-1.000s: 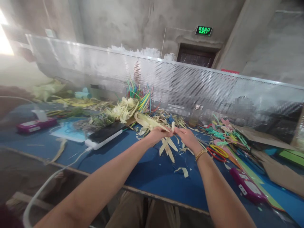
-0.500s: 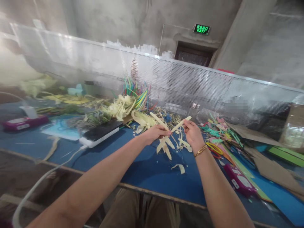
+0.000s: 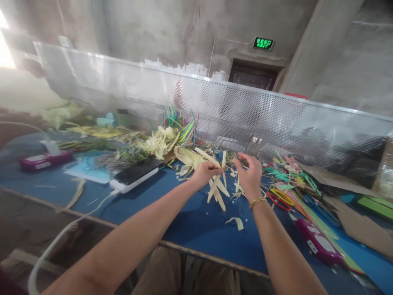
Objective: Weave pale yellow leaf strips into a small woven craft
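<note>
My left hand (image 3: pixel 204 172) is pinched on a bunch of pale yellow leaf strips (image 3: pixel 217 186) that hang down over the blue table (image 3: pixel 196 225). My right hand (image 3: pixel 250 175), with a gold bracelet at the wrist, is raised just right of the bunch, its fingers curled near the strips' upper ends; what it grips, if anything, is unclear. A curled loose strip (image 3: pixel 236 221) lies on the table below both hands. Behind them sits a heap of pale husks (image 3: pixel 159 141).
A phone on a white power bank (image 3: pixel 135 176) with a white cable lies left. Coloured straws (image 3: pixel 179 123) stand at the back by a perforated metal screen (image 3: pixel 233 110). Coloured strips and rings (image 3: pixel 284 196), a purple cutter (image 3: pixel 319 246) and cardboard (image 3: pixel 359 221) lie right.
My right hand had pulled one strip up and away to the right; now it is back close to the bunch, and the strip no longer sticks out sideways.
</note>
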The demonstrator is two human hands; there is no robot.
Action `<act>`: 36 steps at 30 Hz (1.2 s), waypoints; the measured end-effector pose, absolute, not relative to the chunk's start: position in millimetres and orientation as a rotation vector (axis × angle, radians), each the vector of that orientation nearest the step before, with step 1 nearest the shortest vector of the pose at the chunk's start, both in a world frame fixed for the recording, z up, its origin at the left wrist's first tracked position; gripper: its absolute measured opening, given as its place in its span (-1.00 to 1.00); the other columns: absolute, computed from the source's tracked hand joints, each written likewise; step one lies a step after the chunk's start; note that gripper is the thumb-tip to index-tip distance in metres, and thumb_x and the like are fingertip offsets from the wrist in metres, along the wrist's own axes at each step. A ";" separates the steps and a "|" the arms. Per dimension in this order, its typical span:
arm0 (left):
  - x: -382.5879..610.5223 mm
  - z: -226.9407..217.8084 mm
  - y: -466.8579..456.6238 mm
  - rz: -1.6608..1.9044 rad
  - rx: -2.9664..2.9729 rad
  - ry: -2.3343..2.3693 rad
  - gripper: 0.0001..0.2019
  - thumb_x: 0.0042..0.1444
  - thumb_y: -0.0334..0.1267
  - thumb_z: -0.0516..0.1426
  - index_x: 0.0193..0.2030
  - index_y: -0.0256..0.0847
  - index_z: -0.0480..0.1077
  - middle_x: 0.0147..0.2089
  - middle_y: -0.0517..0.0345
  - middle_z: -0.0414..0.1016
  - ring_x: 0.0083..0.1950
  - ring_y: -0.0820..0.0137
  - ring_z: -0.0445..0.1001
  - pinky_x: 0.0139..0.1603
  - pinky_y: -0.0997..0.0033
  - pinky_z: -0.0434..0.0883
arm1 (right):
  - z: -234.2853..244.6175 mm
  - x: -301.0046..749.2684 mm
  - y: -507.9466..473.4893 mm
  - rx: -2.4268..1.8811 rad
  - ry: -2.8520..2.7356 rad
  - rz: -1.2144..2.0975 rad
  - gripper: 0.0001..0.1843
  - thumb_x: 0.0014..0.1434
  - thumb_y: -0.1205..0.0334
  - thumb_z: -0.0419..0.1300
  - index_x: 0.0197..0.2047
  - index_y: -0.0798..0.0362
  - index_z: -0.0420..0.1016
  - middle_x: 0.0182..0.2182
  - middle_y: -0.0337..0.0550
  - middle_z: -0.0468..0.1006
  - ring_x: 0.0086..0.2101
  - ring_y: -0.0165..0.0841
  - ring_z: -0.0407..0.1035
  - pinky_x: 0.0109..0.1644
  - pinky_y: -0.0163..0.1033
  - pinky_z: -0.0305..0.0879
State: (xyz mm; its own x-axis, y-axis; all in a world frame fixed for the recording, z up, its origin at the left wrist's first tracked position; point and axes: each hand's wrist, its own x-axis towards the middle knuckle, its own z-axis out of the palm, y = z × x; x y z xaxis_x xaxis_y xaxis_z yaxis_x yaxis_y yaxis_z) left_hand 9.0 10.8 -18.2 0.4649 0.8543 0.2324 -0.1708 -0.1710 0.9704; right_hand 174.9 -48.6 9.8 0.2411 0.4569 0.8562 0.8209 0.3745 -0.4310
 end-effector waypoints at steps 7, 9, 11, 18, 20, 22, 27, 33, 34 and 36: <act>7.9 -12.8 7.2 1.081 1.070 0.490 -0.73 -0.25 -0.20 0.36 -0.39 -0.28 0.50 -0.36 0.12 0.50 -0.46 0.59 0.31 -0.41 0.53 0.28 | 9.0 153.1 -56.2 -1.364 -1.706 -0.320 -0.74 0.12 0.02 0.16 -0.45 -0.02 0.53 -0.46 -0.14 0.56 -0.37 -0.26 0.36 -0.18 -0.17 0.18; 8.1 -11.2 6.3 1.075 0.971 0.449 -0.71 -0.27 -0.28 0.37 -0.35 -0.29 0.50 -0.36 0.11 0.50 -0.42 0.57 0.35 -0.39 0.55 0.31 | 4.9 152.3 -54.0 -1.392 -1.766 -0.284 -0.77 0.09 0.01 0.19 -0.43 -0.03 0.53 -0.46 -0.15 0.57 -0.37 -0.26 0.39 -0.17 -0.17 0.18; 8.3 -10.4 5.7 1.069 0.938 0.427 -0.68 -0.28 -0.32 0.37 -0.31 -0.29 0.49 -0.37 0.13 0.49 -0.40 0.56 0.38 -0.40 0.57 0.30 | 1.3 151.7 -51.8 -1.393 -1.812 -0.233 -0.80 0.09 0.04 0.18 -0.36 -0.03 0.54 -0.42 -0.16 0.59 -0.35 -0.27 0.41 -0.17 -0.19 0.18; 6.5 -13.1 4.1 1.067 1.146 0.496 -0.65 -0.28 -0.20 0.37 -0.30 -0.19 0.43 -0.40 0.24 0.44 -0.42 0.57 0.35 -0.48 0.59 0.18 | 3.2 150.0 -53.6 -1.475 -1.879 -0.412 -0.81 0.18 0.16 0.09 -0.30 0.00 0.51 -0.36 -0.15 0.57 -0.28 -0.28 0.35 -0.16 -0.21 0.07; 5.9 -13.5 3.8 1.097 1.204 0.507 -0.68 -0.24 -0.15 0.34 -0.33 -0.19 0.43 -0.45 0.23 0.41 -0.44 0.55 0.34 -0.52 0.57 0.14 | 4.8 147.7 -55.9 -1.509 -1.899 -0.470 -0.78 0.21 0.14 0.06 -0.31 0.00 0.51 -0.36 -0.16 0.56 -0.26 -0.28 0.33 -0.15 -0.20 0.01; 5.7 -12.9 3.7 1.140 1.240 0.527 -0.71 -0.23 -0.14 0.33 -0.38 -0.22 0.43 -0.49 0.23 0.39 -0.47 0.54 0.31 -0.53 0.55 0.12 | 5.9 144.7 -58.0 -1.533 -1.898 -0.512 -0.75 0.24 0.13 0.02 -0.30 -0.01 0.50 -0.37 -0.17 0.56 -0.25 -0.28 0.32 -0.15 -0.19 -0.04; 5.6 -8.8 3.1 1.209 1.254 0.502 -0.78 -0.20 -0.19 0.30 -0.49 -0.27 0.42 -0.57 0.26 0.33 -0.54 0.59 0.22 -0.52 0.53 0.11 | 7.7 138.7 -60.3 -1.552 -1.919 -0.539 -0.71 0.26 0.16 0.00 -0.38 0.00 0.48 -0.43 -0.20 0.53 -0.29 -0.32 0.28 -0.17 -0.20 -0.11; 5.6 -8.0 6.5 1.244 1.151 0.594 -0.76 -0.29 -0.22 0.34 -0.53 -0.32 0.44 -0.55 0.21 0.38 -0.51 0.56 0.28 -0.42 0.49 0.24 | 6.9 137.0 -59.2 -1.538 -1.922 -0.519 -0.71 0.25 0.15 0.02 -0.42 0.01 0.47 -0.48 -0.21 0.51 -0.33 -0.34 0.27 -0.20 -0.21 -0.12; 5.5 -8.5 7.8 1.251 1.128 0.618 -0.75 -0.32 -0.22 0.35 -0.53 -0.33 0.44 -0.55 0.21 0.39 -0.50 0.55 0.30 -0.41 0.49 0.26 | 6.4 136.9 -59.0 -1.540 -1.921 -0.515 -0.70 0.25 0.15 0.02 -0.43 0.01 0.47 -0.48 -0.21 0.51 -0.33 -0.34 0.27 -0.20 -0.20 -0.12; 5.0 -9.7 10.6 1.255 1.103 0.628 -0.74 -0.34 -0.23 0.36 -0.55 -0.33 0.44 -0.55 0.20 0.39 -0.50 0.55 0.31 -0.39 0.49 0.29 | 5.3 137.4 -58.5 -1.543 -1.924 -0.495 -0.70 0.24 0.14 0.03 -0.44 0.01 0.47 -0.49 -0.22 0.51 -0.33 -0.34 0.28 -0.20 -0.20 -0.11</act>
